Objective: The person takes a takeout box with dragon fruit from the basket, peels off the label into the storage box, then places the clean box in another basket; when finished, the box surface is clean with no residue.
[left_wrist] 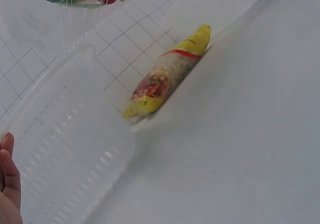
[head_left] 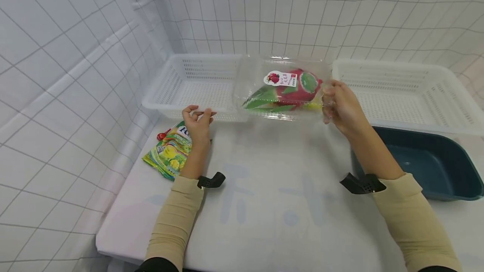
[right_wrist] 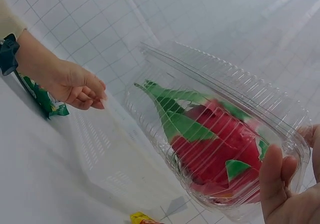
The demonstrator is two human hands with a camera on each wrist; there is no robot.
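Note:
My right hand (head_left: 342, 106) grips the right end of a clear plastic clamshell box (head_left: 253, 68), held up between two white baskets. Inside the box lies a red dragon fruit (right_wrist: 220, 149) with green leaves, seen through the ribbed plastic; a white label (head_left: 280, 79) is stuck on the lid. With thumb and fingers, my left hand (head_left: 198, 125) pinches the front rim of the left white basket (head_left: 166, 106). A green and yellow packet (head_left: 170, 152) lies on the table beside that hand, partly covered by the wrist.
The right white basket (head_left: 408, 127) stands behind a dark teal tub (head_left: 427, 167). Between the baskets lies a clear packet with yellow ends (left_wrist: 167, 76), mostly hidden by the box in the head view. A small red object (head_left: 161, 135) sits by the green packet. Gridded white sheeting (head_left: 287, 11) hangs behind.

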